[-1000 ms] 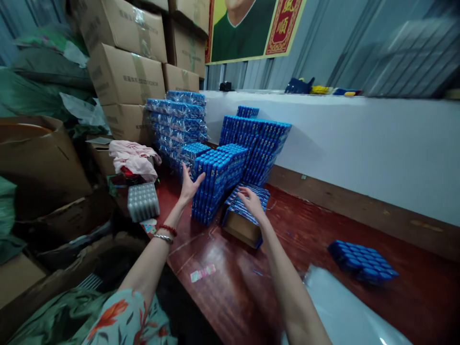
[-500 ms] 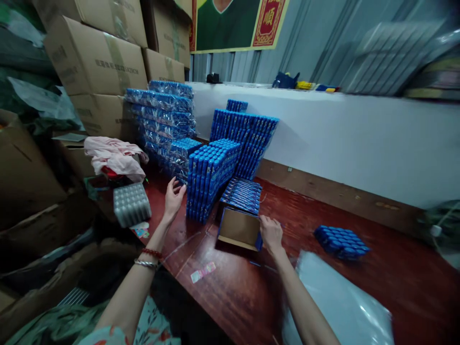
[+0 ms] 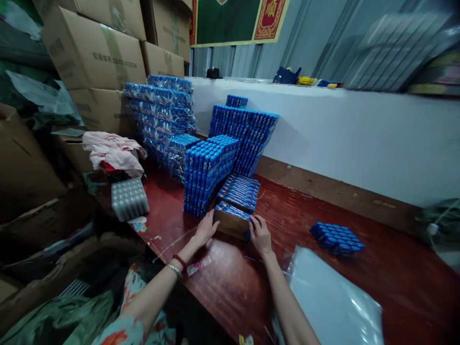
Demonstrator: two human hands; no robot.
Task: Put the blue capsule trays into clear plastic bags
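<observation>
A small cardboard box [image 3: 232, 226], with a brown side facing me and a blue printed strip along its top, lies on the red table between my hands. At its left end, my left hand [image 3: 206, 229] presses with fingers together. My right hand [image 3: 261, 235] has its fingers bent over the right edge of that box. Directly behind stands a row of blue printed packs [image 3: 239, 192], close against the box. A tall block of blue capped, stick-like pieces [image 3: 203, 179] rises just beyond my left hand.
Plastic-wrapped blue bundles [image 3: 161, 112] and more blue stacks [image 3: 244, 132] stand at the back. A grey ridged block [image 3: 129, 199] sits left, below a pink cloth [image 3: 113, 148]. Clear plastic sheets [image 3: 334, 292] and a blue bundle [image 3: 338, 238] lie right. Cartons [image 3: 97, 57] pile up behind.
My left hand has come right and down from beside the tall blue block to the box. The box's open brown inside has gone from view; a blue printed strip now shows on top.
</observation>
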